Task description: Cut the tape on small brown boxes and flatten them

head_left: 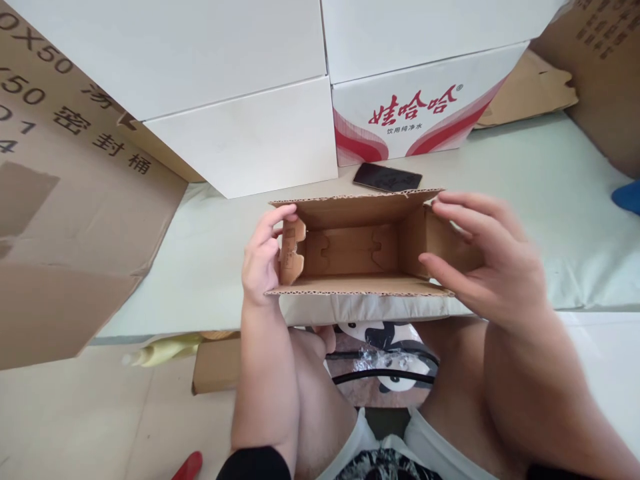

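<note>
An open brown cardboard box (pixel 350 250) sits in front of me on the pale padded surface, its open side facing up. Nothing lies inside it, and slotted tabs show on its bottom. My left hand (pixel 263 257) grips the left end, fingertips on the rim beside a short notched flap (pixel 293 253) that leans inward. At the opposite end, my right hand (pixel 493 257) holds the box around its right flap (pixel 453 243), the thumb and forefinger spread and touching the edges. A black phone (pixel 387 177) lies just behind the box.
White cartons (pixel 280 143) are stacked at the back, one with red lettering (pixel 415 110). A large printed cardboard box (pixel 75 200) stands on the left. Below are a small brown box (pixel 216 365), a pale yellow bottle-like item (pixel 167 350) and a red object (pixel 189 465).
</note>
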The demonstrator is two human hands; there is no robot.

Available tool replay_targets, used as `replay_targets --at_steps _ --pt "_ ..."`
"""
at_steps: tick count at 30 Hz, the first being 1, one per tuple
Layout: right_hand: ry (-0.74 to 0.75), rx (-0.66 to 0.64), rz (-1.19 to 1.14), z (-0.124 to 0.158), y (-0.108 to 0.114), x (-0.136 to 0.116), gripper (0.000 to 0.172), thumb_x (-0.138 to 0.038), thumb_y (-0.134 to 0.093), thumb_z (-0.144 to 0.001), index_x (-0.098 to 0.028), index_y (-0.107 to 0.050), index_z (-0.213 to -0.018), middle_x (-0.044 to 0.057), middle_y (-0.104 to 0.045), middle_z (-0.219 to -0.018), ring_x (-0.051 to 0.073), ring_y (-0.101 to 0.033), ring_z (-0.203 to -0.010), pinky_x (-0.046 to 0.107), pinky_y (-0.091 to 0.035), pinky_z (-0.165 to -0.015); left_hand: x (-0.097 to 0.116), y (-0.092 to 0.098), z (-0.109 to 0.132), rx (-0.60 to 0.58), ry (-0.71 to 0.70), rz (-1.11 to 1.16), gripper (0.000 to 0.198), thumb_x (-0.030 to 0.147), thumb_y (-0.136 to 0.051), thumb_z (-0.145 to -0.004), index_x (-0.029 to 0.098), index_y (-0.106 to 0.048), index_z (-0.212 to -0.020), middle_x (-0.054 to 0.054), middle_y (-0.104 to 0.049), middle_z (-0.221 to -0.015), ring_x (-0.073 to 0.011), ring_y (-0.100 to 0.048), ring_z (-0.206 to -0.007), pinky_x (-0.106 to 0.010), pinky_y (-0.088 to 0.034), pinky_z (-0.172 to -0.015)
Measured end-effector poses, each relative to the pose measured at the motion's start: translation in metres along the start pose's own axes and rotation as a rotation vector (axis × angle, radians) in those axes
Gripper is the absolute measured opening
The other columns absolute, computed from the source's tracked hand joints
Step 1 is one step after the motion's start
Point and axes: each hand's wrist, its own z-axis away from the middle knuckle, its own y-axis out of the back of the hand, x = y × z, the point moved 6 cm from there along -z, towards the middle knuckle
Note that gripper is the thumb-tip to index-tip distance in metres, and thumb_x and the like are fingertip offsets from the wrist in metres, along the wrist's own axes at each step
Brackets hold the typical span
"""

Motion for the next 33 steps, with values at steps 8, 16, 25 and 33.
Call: replay_targets --at_steps 8,16,25,33 --pt "-0.252 0.143 -0.362 0.014 -0.013 0.029 0.052 -0.035 -0.073 -0.090 -0.041 -0.054 -0.138 0.006 -0.063 -0.134 0.029 -0.069 -0.124 0.048 -0.065 -0.096 -0.011 -0.003 -0.003 -0.114 0.058 0.041 0.067 0.058 -0.087 -0.063 0.024 -0.074 -0.119 -0.010 -0.066 -0.138 -0.0351 -0.055 -0.138 -0.038 -0.054 -0.106" --pt "-0.198 -0.097 -0.391 0.014 -0.038 0.038 0.037 -0.047 -0.042 -0.106 -0.030 -0.074 -0.111 0.005 -0.077 -0.124 0.030 -0.061 -0.137 0.057 -0.047 -0.118 -0.013 -0.010 -0.001 -0.138 0.080 0.105 0.068 0.070 -0.077 -0.072 0.022 -0.075 -0.120 -0.011 -0.059 -0.152 -0.0358 -0.040 -0.154 -0.042 -0.036 -0.127" --pt "0.020 0.112 -0.320 0.018 -0.062 0.040 0.027 -0.039 -0.053 -0.102 -0.027 -0.070 -0.120 0.008 -0.076 -0.120 0.030 -0.065 -0.128 0.054 -0.049 -0.113 -0.030 -0.007 -0.006 -0.149 -0.089 -0.033 0.072 0.080 -0.072 -0.073 0.026 -0.075 -0.121 -0.010 -0.055 -0.156 -0.0375 -0.038 -0.155 -0.048 -0.033 -0.127" --pt "-0.094 0.138 -0.309 0.021 -0.060 0.057 0.046 -0.052 -0.057 -0.099 -0.027 -0.058 -0.136 0.011 -0.069 -0.131 0.030 -0.067 -0.122 0.049 -0.056 -0.103 -0.039 -0.004 -0.012 -0.079 -0.147 -0.109 0.065 0.075 -0.073 -0.076 0.030 -0.071 -0.122 -0.008 -0.055 -0.153 -0.0375 -0.047 -0.148 -0.052 -0.042 -0.121"
